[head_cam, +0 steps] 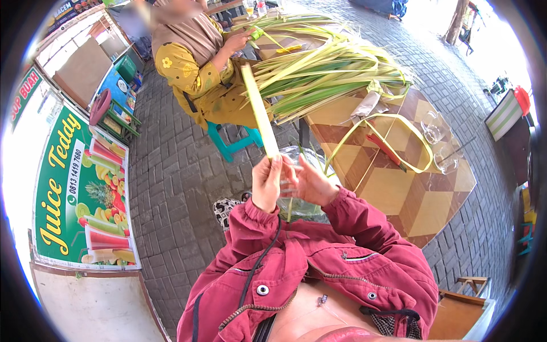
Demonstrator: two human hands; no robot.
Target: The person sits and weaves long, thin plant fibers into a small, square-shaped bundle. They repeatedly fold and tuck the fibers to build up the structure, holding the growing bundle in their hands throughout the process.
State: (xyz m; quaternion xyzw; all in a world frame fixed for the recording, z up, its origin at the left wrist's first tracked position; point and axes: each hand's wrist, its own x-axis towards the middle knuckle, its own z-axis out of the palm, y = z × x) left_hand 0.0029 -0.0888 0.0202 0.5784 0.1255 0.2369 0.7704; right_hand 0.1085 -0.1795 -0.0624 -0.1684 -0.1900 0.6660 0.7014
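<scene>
My left hand (267,181) grips a long pale yellow-green palm leaf strip (261,113), which points up and away over the paving. Close on its right is my right hand (314,181), fingers spread and partly curled near the strip's lower end; whether it touches the strip cannot be told. A big heap of green and yellow palm leaf strips (333,72) covers the far part of the patterned table (384,192). On the nearer part lie a looped leaf strip (423,145) and a red-handled cutter or knife (384,149). Below my hands is a clear plastic bag (305,205).
Another person (192,64) sits at the left of the table, holding green leaf strips. A teal plastic stool (233,145) is under them. Two clear glasses (433,128) stand at the table's right edge. A yellow cutter (290,48) lies beside the heap.
</scene>
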